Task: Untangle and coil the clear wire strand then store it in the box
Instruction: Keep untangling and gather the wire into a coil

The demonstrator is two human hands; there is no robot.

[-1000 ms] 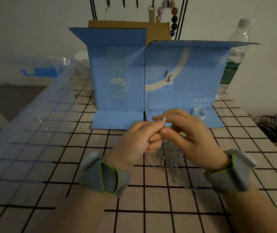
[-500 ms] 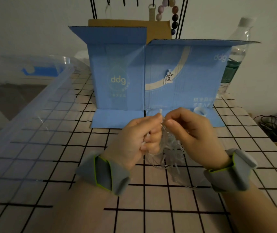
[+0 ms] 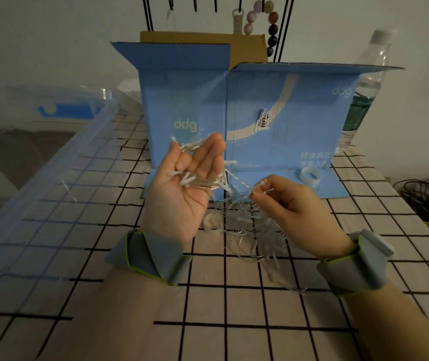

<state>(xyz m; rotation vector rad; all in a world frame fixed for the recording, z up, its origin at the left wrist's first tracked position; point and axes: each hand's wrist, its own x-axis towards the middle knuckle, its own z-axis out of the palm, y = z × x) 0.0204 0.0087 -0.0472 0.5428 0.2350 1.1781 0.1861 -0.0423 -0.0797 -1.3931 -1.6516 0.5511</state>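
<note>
- Clear wire strand with small white plastic sleeves (image 3: 236, 220), a loose tangle, hangs between both hands above the grid-patterned desk (image 3: 208, 321).
- Left hand (image 3: 182, 188) is turned palm-up, fingers (image 3: 209, 157) half-curled around several gathered loops, probably serving as the form for coiling.
- Right hand (image 3: 294, 204) pinches a single run between thumb and fingertips, likely teasing it free of the knot.
- Blue printed cardboard box (image 3: 247, 121) stands just behind the hands, flaps open; a small clear ring (image 3: 309, 176) lies on its lower flap.
- Clear plastic storage bin (image 3: 38, 162) sits left, a water bottle (image 3: 364, 84) right; neither blocks the way.
</note>
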